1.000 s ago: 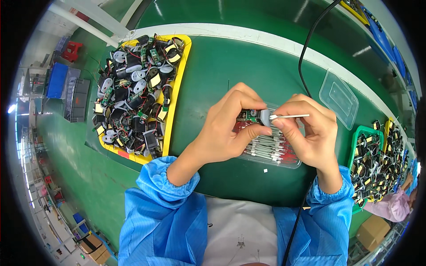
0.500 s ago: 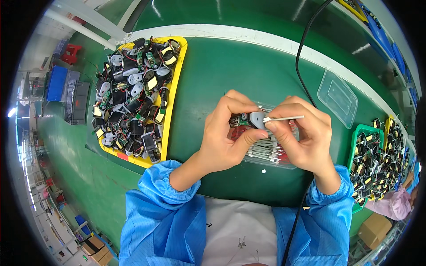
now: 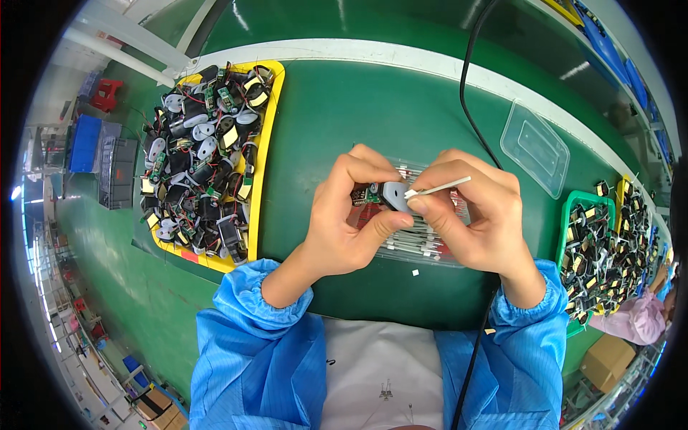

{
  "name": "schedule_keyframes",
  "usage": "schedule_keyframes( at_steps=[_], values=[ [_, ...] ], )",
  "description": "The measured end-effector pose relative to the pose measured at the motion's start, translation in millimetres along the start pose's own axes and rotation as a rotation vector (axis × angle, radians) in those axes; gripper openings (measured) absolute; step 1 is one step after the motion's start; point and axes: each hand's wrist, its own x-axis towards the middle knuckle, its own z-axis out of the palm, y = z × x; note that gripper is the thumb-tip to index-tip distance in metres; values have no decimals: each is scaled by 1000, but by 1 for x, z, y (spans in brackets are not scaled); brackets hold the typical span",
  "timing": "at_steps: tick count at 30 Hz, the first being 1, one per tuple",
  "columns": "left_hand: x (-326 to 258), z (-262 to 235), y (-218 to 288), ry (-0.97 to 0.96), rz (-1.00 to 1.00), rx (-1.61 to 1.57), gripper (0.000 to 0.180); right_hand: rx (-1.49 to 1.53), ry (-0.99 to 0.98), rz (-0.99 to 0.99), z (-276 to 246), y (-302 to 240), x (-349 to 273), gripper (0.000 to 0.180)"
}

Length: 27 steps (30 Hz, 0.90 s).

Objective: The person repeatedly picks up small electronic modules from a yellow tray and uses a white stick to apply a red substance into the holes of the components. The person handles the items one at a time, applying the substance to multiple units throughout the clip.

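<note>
With left grip (image 3: 333, 216) clamps a grey-capped unit (image 3: 393, 194), with right grip (image 3: 486, 218) a slim white lead (image 3: 446, 185), not visibly joined yet, above more leads (image 3: 414, 242).

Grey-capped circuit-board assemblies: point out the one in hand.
The assembly in the left hand, beside the white strip pinched by the right hand; similar assemblies at left lie heaped in a yellow tray.
</note>
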Motion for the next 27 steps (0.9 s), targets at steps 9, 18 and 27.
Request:
schedule_keyframes(
  at_steps=[9,18,27],
  values=[
    [2,-4,2,-18,2,-68,39,18,19,3,-4,-5,6,12],
    [-3,7,1,79,-67,-173,36,-8,103,-53,8,0,4,11],
    [-4,4,8,76,-85,-38,32,149,42,13,10,8,8,30]
  ],
)
